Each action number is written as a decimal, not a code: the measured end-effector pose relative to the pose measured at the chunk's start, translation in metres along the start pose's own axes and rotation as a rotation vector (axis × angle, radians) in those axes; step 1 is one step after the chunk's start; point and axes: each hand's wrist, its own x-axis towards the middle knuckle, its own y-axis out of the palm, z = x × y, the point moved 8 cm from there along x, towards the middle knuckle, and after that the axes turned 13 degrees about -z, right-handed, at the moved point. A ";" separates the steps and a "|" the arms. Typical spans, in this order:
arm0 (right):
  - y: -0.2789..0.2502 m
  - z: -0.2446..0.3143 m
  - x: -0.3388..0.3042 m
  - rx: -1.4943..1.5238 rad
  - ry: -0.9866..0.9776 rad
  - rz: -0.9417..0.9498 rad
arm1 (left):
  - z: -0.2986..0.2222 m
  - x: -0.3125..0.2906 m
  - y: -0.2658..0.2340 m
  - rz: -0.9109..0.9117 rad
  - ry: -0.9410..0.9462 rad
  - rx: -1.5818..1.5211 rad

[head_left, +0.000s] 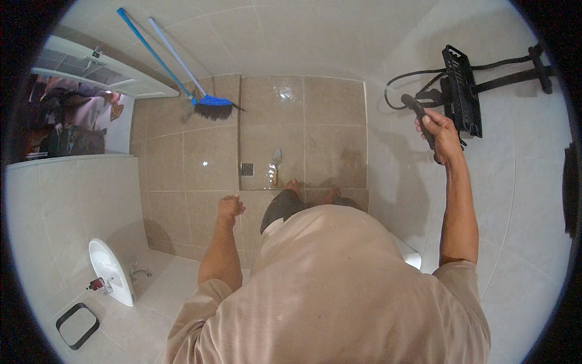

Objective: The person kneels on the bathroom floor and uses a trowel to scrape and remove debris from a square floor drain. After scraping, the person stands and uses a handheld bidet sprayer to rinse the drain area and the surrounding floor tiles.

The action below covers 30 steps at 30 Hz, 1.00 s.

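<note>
My right hand (pixel 441 134) is wrapped round a black hand shower (pixel 418 112), raised at the right wall beside the black shower fixture (pixel 464 91). A black hose (pixel 395 82) loops out to the left of that fixture. Low over the tiled floor, my left hand (pixel 231 208) is loosely curled, and nothing shows in its fingers. A trowel (pixel 276 165) with a wooden handle lies on the wet shower floor (pixel 333 145), just ahead of my bare feet. To its left is a square floor drain (pixel 247 169).
A blue broom (pixel 213 107) and a blue pole (pixel 154 53) lean at the far wall. At the left, a white door (pixel 115 76) stands open onto another room. A white washbasin (pixel 110 272) with a tap and a dark-framed mirror (pixel 77 326) are at the lower left.
</note>
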 end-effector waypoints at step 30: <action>-0.020 -0.004 0.001 0.032 -0.018 -0.039 | -0.003 0.023 0.021 0.100 0.057 0.070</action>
